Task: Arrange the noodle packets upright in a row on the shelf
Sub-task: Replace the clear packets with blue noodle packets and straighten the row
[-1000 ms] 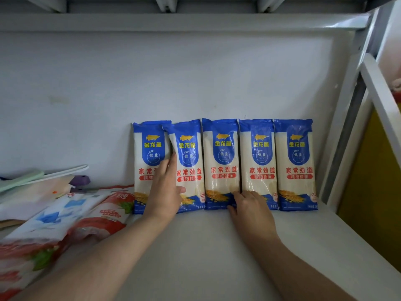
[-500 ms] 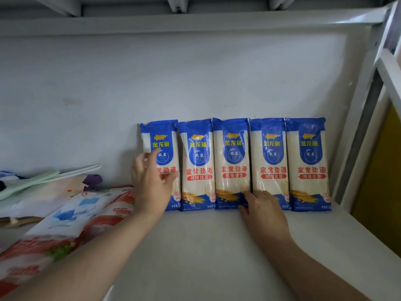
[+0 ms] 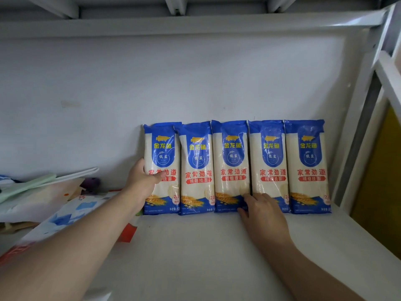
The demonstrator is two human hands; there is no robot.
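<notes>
Against the back wall (image 3: 195, 83) of the shelf (image 3: 206, 246), five noodle packets (image 3: 233, 166) stand upright, edges touching. Left hand (image 3: 143, 178) grips the end packet (image 3: 161, 168), likely squaring it up; right hand (image 3: 263, 210), fingers relaxed, rests against the bases, probably bracing them from sliding.

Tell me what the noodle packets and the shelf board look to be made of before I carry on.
Noodle packets: thin glossy plastic film, judging by the crinkles, glare streaks and clear windows showing pale noodles. Shelf board: smooth, matt white, with white-painted frame bars that look like metal; the board itself could be painted metal or laminate.
</notes>
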